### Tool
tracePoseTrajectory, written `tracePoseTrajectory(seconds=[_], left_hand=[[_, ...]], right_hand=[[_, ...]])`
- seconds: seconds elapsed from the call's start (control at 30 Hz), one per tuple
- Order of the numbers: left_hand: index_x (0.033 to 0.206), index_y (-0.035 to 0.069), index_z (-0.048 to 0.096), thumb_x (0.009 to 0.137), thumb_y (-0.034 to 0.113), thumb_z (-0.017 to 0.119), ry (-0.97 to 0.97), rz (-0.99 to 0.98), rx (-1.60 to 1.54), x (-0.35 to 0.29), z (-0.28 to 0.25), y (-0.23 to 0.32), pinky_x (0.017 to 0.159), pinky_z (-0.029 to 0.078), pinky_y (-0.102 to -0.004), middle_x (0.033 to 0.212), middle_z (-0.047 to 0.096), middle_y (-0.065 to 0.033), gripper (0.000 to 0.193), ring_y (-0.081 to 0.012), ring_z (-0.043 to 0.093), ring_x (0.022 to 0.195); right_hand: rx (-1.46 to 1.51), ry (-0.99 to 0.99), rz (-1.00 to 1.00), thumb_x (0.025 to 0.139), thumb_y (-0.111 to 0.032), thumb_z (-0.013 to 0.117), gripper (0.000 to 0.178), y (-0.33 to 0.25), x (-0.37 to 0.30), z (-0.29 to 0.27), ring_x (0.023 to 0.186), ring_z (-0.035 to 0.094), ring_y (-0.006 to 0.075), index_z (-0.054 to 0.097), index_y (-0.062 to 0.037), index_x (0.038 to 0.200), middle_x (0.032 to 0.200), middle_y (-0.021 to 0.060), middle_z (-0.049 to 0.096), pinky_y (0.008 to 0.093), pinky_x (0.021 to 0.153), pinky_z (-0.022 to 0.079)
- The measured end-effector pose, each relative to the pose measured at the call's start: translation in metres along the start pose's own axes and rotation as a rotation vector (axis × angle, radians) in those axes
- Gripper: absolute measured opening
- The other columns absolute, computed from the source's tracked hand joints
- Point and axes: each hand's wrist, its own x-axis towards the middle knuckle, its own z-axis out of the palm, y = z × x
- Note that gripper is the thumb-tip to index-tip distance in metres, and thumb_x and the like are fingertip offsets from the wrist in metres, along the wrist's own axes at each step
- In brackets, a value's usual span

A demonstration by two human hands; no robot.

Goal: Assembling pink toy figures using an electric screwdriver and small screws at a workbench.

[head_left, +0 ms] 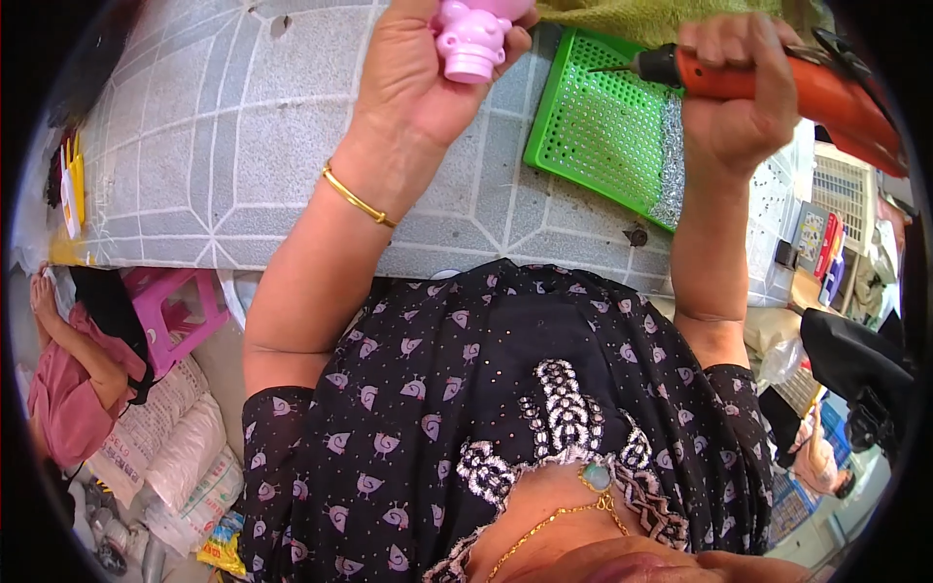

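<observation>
At the top centre my left hand (413, 87) is closed around a glossy light pink plastic figure (473, 49), which has a bear-like body and a round stub at its lower end. The top of the figure is cut off by the picture's edge. My right hand (736, 112) grips an orange electric screwdriver (841, 105) with a black nose. Its thin bit points left, over the green tray and apart from the pink figure. Beneath the tool lies the green perforated plastic tray (588, 177), with many small silvery pieces, probably screws, heaped along its right side.
A grey tile-patterned tabletop (262, 126) spreads under my arms. Behind the tray lies a yellow-green woven sack (632, 14). Beyond the table's left edge are a pink stool (175, 311), white sacks (185, 447) and another person (78, 379). A cream crate (844, 189) stands at the right.
</observation>
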Motion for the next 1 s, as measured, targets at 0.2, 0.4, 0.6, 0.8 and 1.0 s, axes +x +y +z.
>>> tracePoseTrajectory(seconds=[0.2, 0.4, 0.6, 0.8, 1.0], left_hand=[[0.103, 0.010, 0.060, 0.086, 0.031, 0.073, 0.153, 0.080, 0.126, -0.002, 0.000, -0.008, 0.048, 0.054, -0.0313, 0.088, 0.066, -0.0080, 0.030, -0.0247, 0.065, 0.065], [0.101, 0.011, 0.060, 0.084, 0.037, 0.073, 0.206, -0.020, 0.072, -0.004, 0.003, -0.010, 0.048, 0.053, -0.0314, 0.083, 0.066, -0.0077, 0.034, -0.0237, 0.064, 0.065], [0.102, 0.011, 0.060, 0.085, 0.036, 0.072, -0.022, 0.144, 0.142, -0.003, -0.010, -0.014, 0.050, 0.051, -0.0308, 0.085, 0.066, -0.0065, 0.033, -0.0199, 0.063, 0.068], [0.104, 0.011, 0.059, 0.087, 0.034, 0.071, 0.134, 0.002, 0.051, -0.010, 0.006, -0.011, 0.050, 0.050, -0.0302, 0.086, 0.065, -0.0059, 0.031, -0.0183, 0.063, 0.071], [0.103, 0.010, 0.060, 0.087, 0.033, 0.070, 0.113, -0.007, 0.029, -0.011, 0.007, -0.010, 0.050, 0.049, -0.0304, 0.085, 0.065, -0.0058, 0.029, -0.0178, 0.062, 0.070]], right_hand=[[0.209, -0.186, 0.037, 0.088, -0.013, 0.057, 0.008, -0.035, 0.011, 0.005, 0.069, 0.044, 0.0139, 0.054, -0.0100, 0.081, 0.072, -0.0014, 0.046, 0.0348, 0.074, 0.037], [0.396, -0.418, 0.078, 0.087, -0.015, 0.057, 0.006, -0.051, 0.024, 0.029, 0.071, 0.050, 0.0126, 0.059, -0.0100, 0.086, 0.075, -0.0021, 0.053, 0.0341, 0.075, 0.039], [0.062, -0.475, -0.199, 0.098, -0.018, 0.050, 0.012, -0.037, 0.017, 0.073, 0.063, 0.055, 0.0128, 0.053, -0.0070, 0.099, 0.073, 0.0014, 0.053, 0.0311, 0.064, 0.049], [0.038, -0.466, -0.177, 0.101, -0.020, 0.046, 0.014, -0.035, 0.004, 0.093, 0.062, 0.055, 0.0122, 0.051, -0.0068, 0.101, 0.073, 0.0011, 0.053, 0.0303, 0.063, 0.051], [0.087, -0.426, -0.085, 0.103, -0.022, 0.042, 0.017, -0.035, -0.005, 0.103, 0.061, 0.054, 0.0113, 0.050, -0.0073, 0.101, 0.074, -0.0001, 0.052, 0.0299, 0.064, 0.051]])
